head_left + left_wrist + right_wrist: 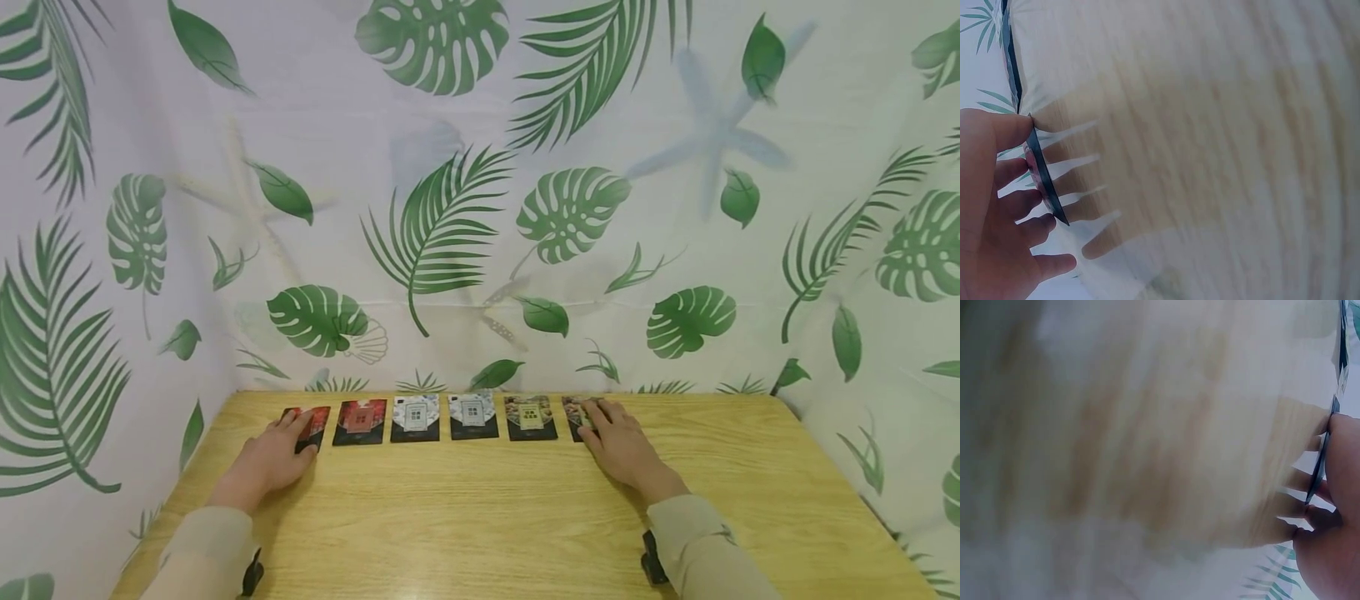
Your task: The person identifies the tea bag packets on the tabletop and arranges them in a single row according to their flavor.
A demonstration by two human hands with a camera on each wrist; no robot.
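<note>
A row of flat packets with black lower ends lies along the table's back edge. My left hand (272, 460) rests on the leftmost red packet (311, 431), fingers on top and thumb by its right side; in the left wrist view the fingers spread along that thin packet (1041, 170). At the row's other end, my right hand (621, 446) touches a yellow-labelled packet (573, 415) and covers much of it. Between them lie a red packet (360, 422), two white packets (415, 418) and another yellow-labelled packet (532, 418). The right wrist view shows the touched packet edge-on (1319, 465).
The wood-grain table (450, 508) stretches in front of the row. Behind and at both sides hangs a white cloth (480, 333) printed with green leaves. A dark strap (654, 558) shows at the right sleeve.
</note>
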